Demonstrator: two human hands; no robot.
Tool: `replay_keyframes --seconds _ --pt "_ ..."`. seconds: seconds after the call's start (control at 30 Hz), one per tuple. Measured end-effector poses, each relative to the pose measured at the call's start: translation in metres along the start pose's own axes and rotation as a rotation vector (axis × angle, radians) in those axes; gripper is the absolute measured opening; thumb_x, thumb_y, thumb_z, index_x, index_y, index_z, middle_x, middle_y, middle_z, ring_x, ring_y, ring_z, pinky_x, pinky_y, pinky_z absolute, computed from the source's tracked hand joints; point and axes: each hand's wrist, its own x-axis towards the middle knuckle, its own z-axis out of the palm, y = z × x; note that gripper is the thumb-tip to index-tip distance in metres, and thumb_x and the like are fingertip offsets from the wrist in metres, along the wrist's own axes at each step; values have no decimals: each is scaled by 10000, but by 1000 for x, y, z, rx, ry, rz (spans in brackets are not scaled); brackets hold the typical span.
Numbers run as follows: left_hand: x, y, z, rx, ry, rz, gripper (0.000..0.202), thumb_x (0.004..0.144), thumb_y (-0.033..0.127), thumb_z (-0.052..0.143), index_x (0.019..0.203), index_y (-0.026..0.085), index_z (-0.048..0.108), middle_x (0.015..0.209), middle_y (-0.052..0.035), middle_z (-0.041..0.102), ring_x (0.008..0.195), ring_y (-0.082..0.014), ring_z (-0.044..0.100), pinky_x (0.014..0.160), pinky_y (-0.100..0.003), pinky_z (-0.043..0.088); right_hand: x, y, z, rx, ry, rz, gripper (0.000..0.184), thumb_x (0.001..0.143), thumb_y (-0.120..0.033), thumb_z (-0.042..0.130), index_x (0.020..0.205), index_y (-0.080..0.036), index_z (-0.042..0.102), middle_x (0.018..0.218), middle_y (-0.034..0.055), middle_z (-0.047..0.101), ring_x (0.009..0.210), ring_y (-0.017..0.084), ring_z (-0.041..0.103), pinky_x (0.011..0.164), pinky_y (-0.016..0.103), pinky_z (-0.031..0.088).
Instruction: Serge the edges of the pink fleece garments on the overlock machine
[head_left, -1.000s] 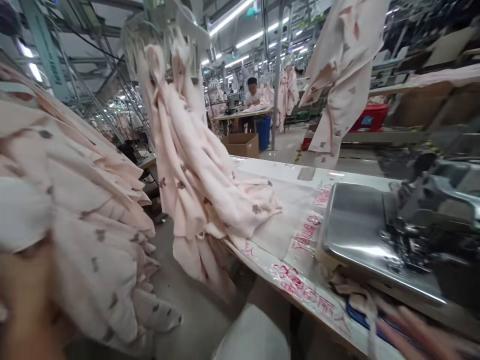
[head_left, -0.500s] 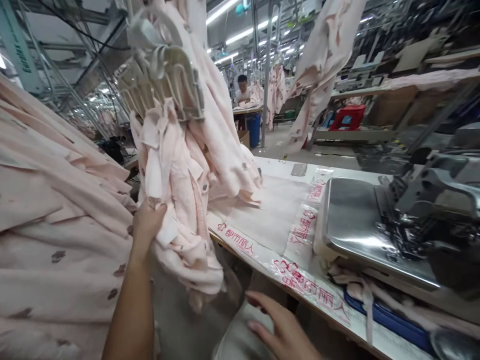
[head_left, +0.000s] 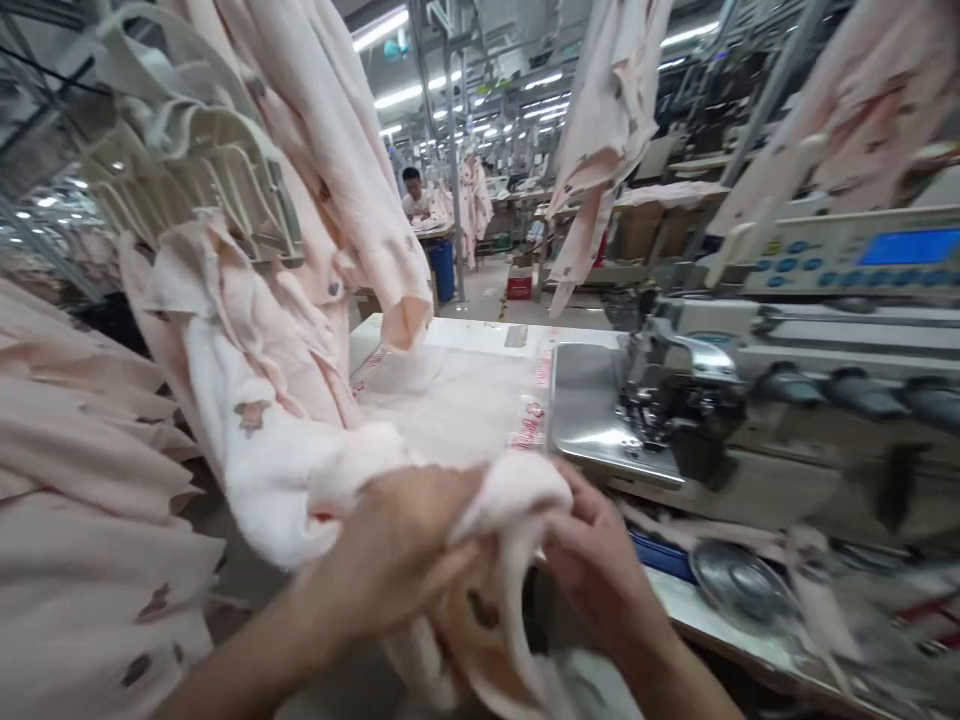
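A: In the head view, where is the cloth held?

B: A pale pink fleece garment with brown printed patches (head_left: 251,415) is gathered low in front of the white worktable (head_left: 472,334). Its upper part is hung beneath a cream, ribbed clamp hanger (head_left: 199,165), and its lower end is apparently brought across to both hands, though the join is partly covered by the left hand (head_left: 409,545).

A: How is it gripped?

B: A folded edge is pinched by the left hand, with the fingers curled in. The other side of that fold is held by the right hand (head_left: 596,550), whose fingers are kept close together. The exact fingertip contact is blurred and cannot be told.

A: What is found nearby?

B: A clear plastic sheet with red lettering (head_left: 457,400) is spread over the worktable. Beside it a sewing machine with a polished steel plate (head_left: 592,400) is set, and below that a blue tray (head_left: 660,552) and a round, shiny dish (head_left: 739,580) are placed. More pale pink printed cloth (head_left: 90,500) is bunched at the left.

A: What could go wrong?

B: If the fold is pulled too hard, the fleece could be stretched or tugged from the clamp hanger, since it seems to be held at both ends. The loop could be twisted if it is turned unevenly. If the loose end is swung right, the dish might be caught.
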Motion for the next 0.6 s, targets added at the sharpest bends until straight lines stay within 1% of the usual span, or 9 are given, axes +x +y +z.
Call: replay_keyframes --seconds 0.07,0.1,0.13,0.2,0.27,0.37,0.47,0.53,0.6 --pt "17 32 -3 -37 5 120 446 800 421 558 1176 183 528 1069 -98 611 1068 -296 548 882 -390 482 -5 -24 -18 -40 -43 -62 788 641 -643 750 1295 -311 460 1272 42 532 1073 260 537 862 318 464" --pt "25 48 -6 -51 14 184 416 802 407 555 1153 183 544 1050 -94 614 1055 -290 549 872 -384 483 -12 -28 -25 -169 -115 -37 817 628 -629 773 1316 -322 456 1329 39 496 1158 277 490 948 346 419" --pt "33 64 -10 -60 29 252 384 806 391 549 1128 184 560 1033 -90 616 1042 -284 549 863 -378 482 -21 -28 -33 -322 -183 17 723 671 -576 770 1289 -309 504 1324 42 509 1186 284 474 989 360 384" --pt "44 89 -18 -62 69 401 315 813 353 533 1075 188 591 1012 -82 618 1023 -275 547 853 -374 476 -43 -21 -47 -586 -231 118 353 823 -406 644 1137 -246 626 1209 64 600 1130 283 525 977 366 382" --pt "48 102 -21 -4 89 519 241 813 320 513 975 186 631 1004 -86 617 991 -282 549 834 -391 469 -65 -14 -61 -735 -152 143 271 870 -264 482 1101 -218 617 1116 72 646 1041 259 578 895 335 419" --pt "56 100 -12 26 -69 486 228 805 332 482 838 189 658 905 -82 616 840 -271 588 728 -394 478 -84 -21 -83 -809 -50 200 209 867 -226 439 1048 -215 544 957 37 665 859 209 609 739 269 433" --pt "78 93 6 -320 -282 342 266 819 319 420 869 181 641 733 -39 605 715 -218 617 660 -345 505 -75 -45 -101 -885 16 129 128 891 -292 459 839 -209 542 817 18 612 750 186 565 657 253 403" --pt "91 100 21 -508 -205 264 289 841 267 370 961 153 606 784 -39 626 786 -217 634 730 -373 529 -56 -59 -108 -949 104 -1 200 915 -322 435 852 -203 583 849 42 591 802 194 563 695 270 411" --pt "90 118 40 -536 -34 245 321 853 264 394 1098 123 545 1031 -86 618 1065 -270 572 946 -478 454 -35 -65 -113 -1031 238 -85 231 928 -323 404 959 -202 599 924 64 592 880 208 568 754 299 419"
